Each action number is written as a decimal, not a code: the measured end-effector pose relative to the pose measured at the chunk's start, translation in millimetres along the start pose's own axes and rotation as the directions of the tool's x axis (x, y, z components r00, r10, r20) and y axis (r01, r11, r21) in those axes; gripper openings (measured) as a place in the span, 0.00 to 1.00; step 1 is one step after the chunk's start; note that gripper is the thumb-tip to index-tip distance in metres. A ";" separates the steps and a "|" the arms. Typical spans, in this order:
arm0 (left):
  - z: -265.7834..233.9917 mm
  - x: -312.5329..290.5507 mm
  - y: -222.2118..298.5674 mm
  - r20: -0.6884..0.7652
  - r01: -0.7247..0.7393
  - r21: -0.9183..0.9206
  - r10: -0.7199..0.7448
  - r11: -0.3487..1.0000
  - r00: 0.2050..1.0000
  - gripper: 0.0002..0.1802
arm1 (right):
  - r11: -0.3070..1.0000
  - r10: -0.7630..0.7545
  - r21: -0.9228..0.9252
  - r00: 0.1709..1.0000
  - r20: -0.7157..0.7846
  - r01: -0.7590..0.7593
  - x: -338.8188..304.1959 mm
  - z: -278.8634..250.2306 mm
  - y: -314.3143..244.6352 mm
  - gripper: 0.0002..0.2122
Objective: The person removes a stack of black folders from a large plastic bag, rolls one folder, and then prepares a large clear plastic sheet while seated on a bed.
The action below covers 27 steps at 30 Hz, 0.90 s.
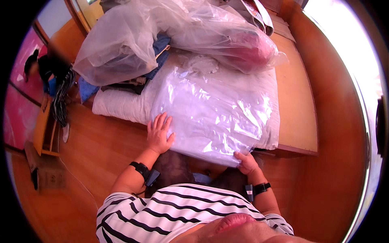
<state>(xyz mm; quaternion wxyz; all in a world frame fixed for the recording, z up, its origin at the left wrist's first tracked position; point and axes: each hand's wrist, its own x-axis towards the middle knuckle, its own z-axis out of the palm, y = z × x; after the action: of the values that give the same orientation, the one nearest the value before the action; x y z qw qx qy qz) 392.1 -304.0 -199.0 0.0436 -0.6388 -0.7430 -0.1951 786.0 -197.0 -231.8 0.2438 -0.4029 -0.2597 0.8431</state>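
A flat, pale lavender package [202,109] in shiny clear plastic lies on a white mattress [117,104], its near edge reaching out over my lap. My left hand [159,135] rests on its near left side, with the fingers spread over the plastic. At the near right corner, my right hand [246,163] grips the package, thumb on top and the other fingers mostly hidden. What is folded inside the wrapping I cannot make out. Just beyond it sits a small crumpled piece of clear plastic [201,64].
Large translucent plastic bags [121,44] cover the far part of the mattress, with a pink item [257,50] inside one. Blue denim [162,46] pokes out beside them. Bare wooden bed board [293,97] runs along the right. A person [60,77] is at the left, by a wooden stool [43,125].
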 end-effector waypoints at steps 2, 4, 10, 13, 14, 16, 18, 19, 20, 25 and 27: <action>-2.1 -1.4 -1.5 0.015 0.001 0.006 -0.001 1.000 1.000 0.37 | 1.000 -0.013 -0.008 0.999 0.048 0.013 3.5 6.7 -0.1 0.23; -2.0 -4.0 -3.6 0.023 0.002 0.009 -0.002 1.000 1.000 0.37 | 1.000 -0.025 0.007 0.996 0.083 0.024 6.0 8.6 -2.4 0.25; -12.0 8.3 -2.7 0.073 -0.014 -0.016 0.015 1.000 0.997 0.37 | 0.990 0.031 0.135 0.996 0.083 -0.042 0.3 18.4 -2.6 0.25; -13.8 4.3 -7.2 0.064 -0.013 -0.043 0.015 0.999 0.998 0.37 | 0.981 0.033 0.187 0.998 0.051 -0.042 -4.1 27.9 -6.7 0.24; -12.9 6.4 -9.4 0.056 -0.007 -0.059 0.010 0.998 0.998 0.37 | 0.979 0.047 0.197 0.998 0.038 -0.054 -1.0 25.6 -5.9 0.24; -12.4 5.5 -9.2 0.025 0.000 -0.074 0.002 0.997 1.000 0.39 | 0.981 0.058 0.188 0.998 -0.014 -0.054 -4.3 29.1 -10.6 0.23; -1.8 1.8 -14.9 -0.096 0.044 -0.142 -0.058 0.989 0.994 0.41 | 0.987 0.046 0.153 0.998 -0.051 -0.038 -4.8 27.5 -12.9 0.23; 5.8 -0.5 -19.6 -0.161 0.069 -0.182 -0.099 0.981 0.982 0.42 | 0.992 0.026 0.124 0.997 -0.068 -0.018 -7.3 30.5 -14.7 0.23; 12.5 -1.1 -25.9 -0.179 0.119 -0.253 -0.167 0.960 0.969 0.43 | 0.996 0.006 0.093 0.997 -0.083 0.001 -10.2 34.6 -16.6 0.23; 33.9 11.8 -81.2 0.094 0.512 -0.537 -0.555 0.670 0.826 0.36 | 0.999 -0.027 -0.038 0.979 -0.204 0.020 -23.7 49.3 -30.6 0.22; 16.1 21.5 -104.0 0.328 0.627 -0.598 -0.561 0.499 0.760 0.34 | 0.998 -0.035 -0.053 0.977 -0.211 0.024 -30.2 70.6 -42.2 0.22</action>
<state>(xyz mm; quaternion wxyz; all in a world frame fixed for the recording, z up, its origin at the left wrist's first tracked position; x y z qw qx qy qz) 290.7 -289.5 -231.4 -0.2955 -0.3215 -0.7928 -0.4252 754.4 -201.3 -150.2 0.2722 -0.4925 -0.2594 0.7849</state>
